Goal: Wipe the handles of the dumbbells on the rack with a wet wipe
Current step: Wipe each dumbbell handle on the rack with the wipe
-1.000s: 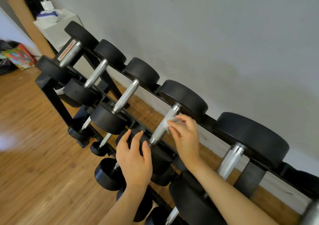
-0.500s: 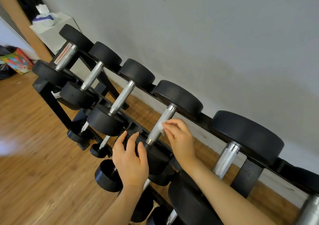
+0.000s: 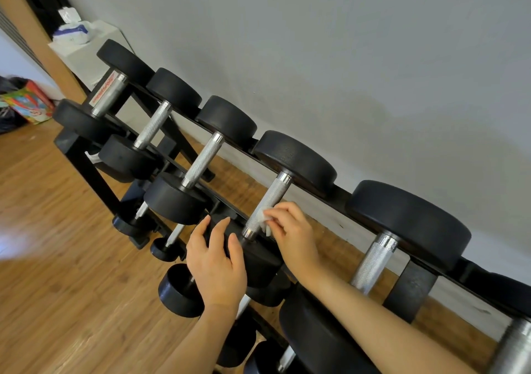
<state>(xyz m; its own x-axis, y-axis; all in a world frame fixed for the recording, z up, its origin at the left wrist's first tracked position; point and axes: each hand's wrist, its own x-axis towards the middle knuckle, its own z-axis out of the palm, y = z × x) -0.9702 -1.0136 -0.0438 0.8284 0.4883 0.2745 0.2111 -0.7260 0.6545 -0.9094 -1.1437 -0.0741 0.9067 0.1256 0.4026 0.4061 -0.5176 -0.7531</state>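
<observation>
Here, right hand (image 3: 290,235) pressing wet wipe (image 3: 263,217) on dumbbell handle (image 3: 265,205)

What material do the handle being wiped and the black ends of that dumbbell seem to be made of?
The handle looks like bare metal, probably steel: silvery, with fine cross-hatched knurling and smooth shiny collars. The black ends look matte and slightly grainy, likely rubber or a rubber coating, though painted metal cannot be excluded. The wet wipe in the right hand looks like thin white cloth-like sheet.
</observation>
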